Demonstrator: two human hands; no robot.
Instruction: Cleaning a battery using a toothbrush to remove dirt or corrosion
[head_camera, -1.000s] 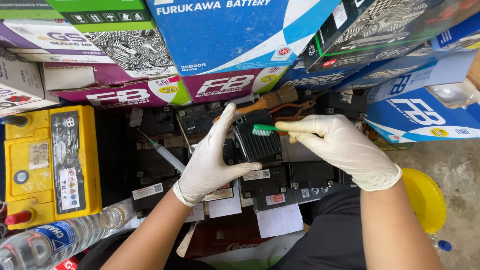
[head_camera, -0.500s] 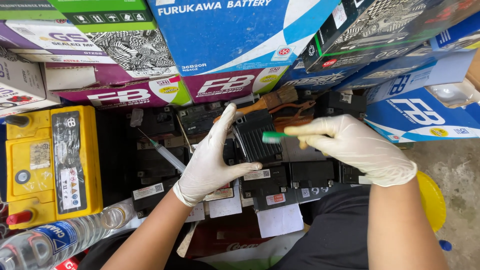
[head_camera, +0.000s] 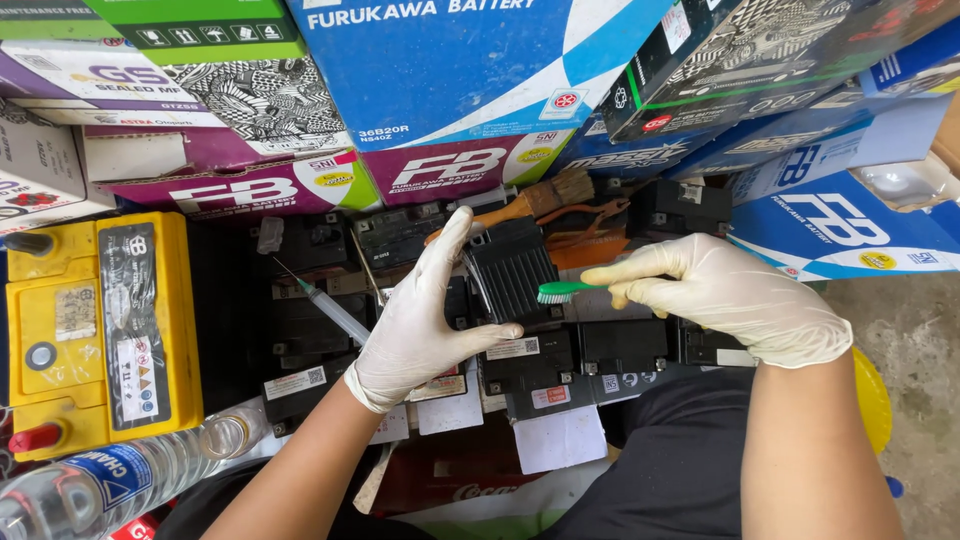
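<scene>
Battery workshop: stacked battery boxes (head_camera: 470, 90), used batteries (head_camera: 100, 330).

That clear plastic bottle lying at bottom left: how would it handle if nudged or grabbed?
The plastic bottle lies on its side, so a nudge would probably roll it. Its clear thin wall looks soft, so it likely dents under a firm squeeze. How full it is cannot be told, so weight is uncertain. The yellow battery beside it might stop a roll.

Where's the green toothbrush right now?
In the head view, just right of centre: the right hand holds the green toothbrush, its bristles against the small ribbed black battery that the left hand grips, below the wooden paintbrush.
</scene>
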